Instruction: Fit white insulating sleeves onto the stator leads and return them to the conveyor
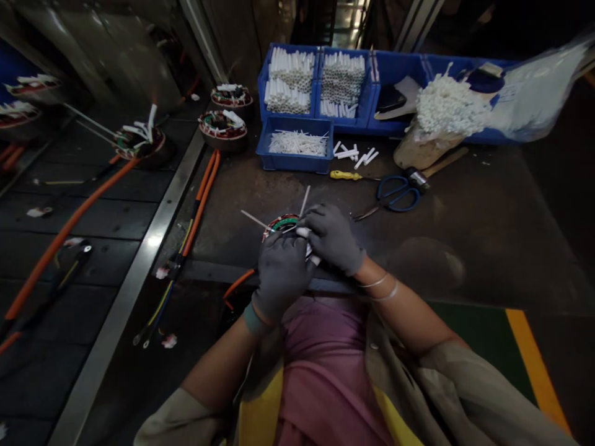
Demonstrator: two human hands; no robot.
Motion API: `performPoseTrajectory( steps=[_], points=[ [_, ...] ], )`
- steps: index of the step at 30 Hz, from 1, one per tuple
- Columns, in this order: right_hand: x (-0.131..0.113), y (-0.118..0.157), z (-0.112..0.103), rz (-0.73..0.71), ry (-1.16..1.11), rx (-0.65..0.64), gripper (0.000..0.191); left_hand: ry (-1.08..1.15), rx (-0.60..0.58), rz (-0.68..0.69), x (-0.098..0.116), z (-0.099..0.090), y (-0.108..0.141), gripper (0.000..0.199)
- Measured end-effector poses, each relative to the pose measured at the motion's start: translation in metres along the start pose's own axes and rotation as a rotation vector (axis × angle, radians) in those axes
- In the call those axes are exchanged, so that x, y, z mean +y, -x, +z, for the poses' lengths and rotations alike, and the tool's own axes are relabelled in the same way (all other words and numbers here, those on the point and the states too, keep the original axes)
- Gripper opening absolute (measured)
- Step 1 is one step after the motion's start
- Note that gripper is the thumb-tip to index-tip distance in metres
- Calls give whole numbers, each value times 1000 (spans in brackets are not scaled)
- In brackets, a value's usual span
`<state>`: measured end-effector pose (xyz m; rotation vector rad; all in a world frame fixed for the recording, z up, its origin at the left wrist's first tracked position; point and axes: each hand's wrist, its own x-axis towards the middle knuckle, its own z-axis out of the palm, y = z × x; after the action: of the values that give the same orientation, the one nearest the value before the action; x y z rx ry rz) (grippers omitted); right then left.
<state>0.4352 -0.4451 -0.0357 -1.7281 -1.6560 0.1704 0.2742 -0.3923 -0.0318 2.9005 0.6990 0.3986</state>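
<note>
At the tabletop's (465, 204) near edge, I am working on a wire ring (287, 221) with left hand (284, 267) and right hand (332, 238), apparently tucking white tubes (303, 232) into it. Fingers are resting bent over the ring; whether they are clamping anything, I cannot tell. The next move is seemingly calling for a steady hold. Beyond, blue bins (370, 93) are holding stacked tubes (292, 65); a blue tray (295, 163), thin sticks (297, 144).

We see dim light, with glare on the metal strip (152, 238) at the left edge of the surface (483, 210). Its right edge seems lost in shadow.
</note>
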Motion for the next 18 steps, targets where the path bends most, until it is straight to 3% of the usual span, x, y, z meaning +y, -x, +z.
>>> performPoseTrajectory(
  steps=[3,5,6,8,10,12,14,16,18],
  points=[
    [4,-22,-1,-40,39,-133,13,-18,19,15,-2,-5,-4,27],
    [14,-31,-19,-68,-51,-174,11,-41,15,55,-8,-12,-4,27],
    [20,-33,-34,-56,-95,-126,9,-41,16,83,-13,-17,-3,26],
    [39,-34,-72,32,-70,121,9,-2,11,140,-26,-24,1,21],
    [65,-34,-115,179,142,440,11,77,-20,155,-38,-29,4,19],
    [96,-39,-156,353,435,663,13,149,-71,129,-45,-27,5,23],
    [128,-49,-185,507,630,731,27,172,-77,75,-46,-21,4,27],
    [150,-60,-202,618,706,664,32,163,-36,35,-45,-14,1,28],
    [159,-66,-209,634,719,584,23,161,8,33,-44,-9,-1,28]
  ],
)
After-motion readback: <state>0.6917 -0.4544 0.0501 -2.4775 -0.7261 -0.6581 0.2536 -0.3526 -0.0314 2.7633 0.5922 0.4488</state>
